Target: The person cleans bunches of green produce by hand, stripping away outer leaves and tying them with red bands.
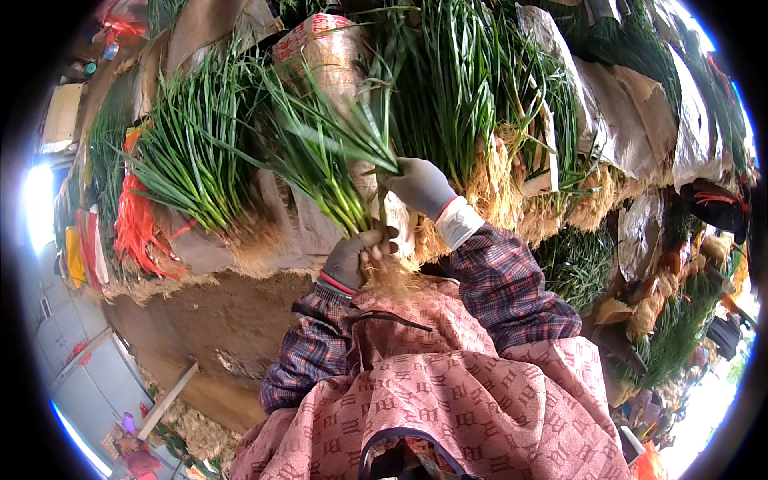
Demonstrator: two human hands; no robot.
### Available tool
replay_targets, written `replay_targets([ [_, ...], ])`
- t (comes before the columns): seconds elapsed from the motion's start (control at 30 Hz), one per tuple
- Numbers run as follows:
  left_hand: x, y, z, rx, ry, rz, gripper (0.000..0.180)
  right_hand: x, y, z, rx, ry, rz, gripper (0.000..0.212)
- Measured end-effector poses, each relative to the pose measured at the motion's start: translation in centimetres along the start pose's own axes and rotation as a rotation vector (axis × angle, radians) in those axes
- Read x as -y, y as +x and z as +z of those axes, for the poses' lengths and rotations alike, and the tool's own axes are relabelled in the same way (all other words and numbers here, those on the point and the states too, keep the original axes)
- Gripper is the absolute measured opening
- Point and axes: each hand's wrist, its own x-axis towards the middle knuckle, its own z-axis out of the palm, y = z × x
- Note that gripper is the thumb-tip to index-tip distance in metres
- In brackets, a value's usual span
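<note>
One leafy bunch (340,200): L hand (358,258) grips nr roots (390,276), R hand (422,188) pinches leaves (360,147).

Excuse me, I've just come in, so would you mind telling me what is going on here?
A person in gloves is handling long green leafy plants. The left hand grips a bunch near its base, with the pale roots hanging below. The right hand is at the leaves, higher and to the right; its exact grip is hard to see. Another bunch lies to the left, beside red strips, and a larger pile lies beyond the right hand.
</note>
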Motion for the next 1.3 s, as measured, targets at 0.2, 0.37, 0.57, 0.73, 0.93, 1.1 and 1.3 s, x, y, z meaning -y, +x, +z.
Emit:
replay_targets([
  [0.2,1.9,-0.5,0.7,-0.186,0.080,-0.042,0.022,-2.5,0.0,2.1,0.003,0.995,0.122,0.025],
  [0.37,3.1,-1.5,-2.4,-0.170,0.117,0.111,0.030,-4.9,0.7,-0.9,-0.052,1.597,-0.101,0.019],
  [0.57,-0.3,-2.8,-2.0,-0.017,-0.108,-0.276,0.040,-9.5,-3.5,-7.0,0.006,1.242,-0.039,0.021],
  [0.73,-3.8,-1.9,-2.7,0.631,-0.096,-0.079,0.033,-8.4,-4.2,-7.1,-0.039,1.062,0.082,0.017],
  [0.93,-2.8,-1.7,-1.4,0.218,-0.119,0.070,0.031,-6.4,-3.2,2.5,-0.115,-0.353,0.295,0.036],
  [1.1,-0.9,-0.8,-1.7,0.155,-0.122,0.026,0.030,-8.4,-4.0,1.3,-0.196,-0.265,0.168,0.034],
  [1.3,-0.7,-1.1,0.0,0.051,-0.098,0.025,0.028,-5.5,-7.3,-4.0,-0.107,1.090,-0.015,0.044],
])
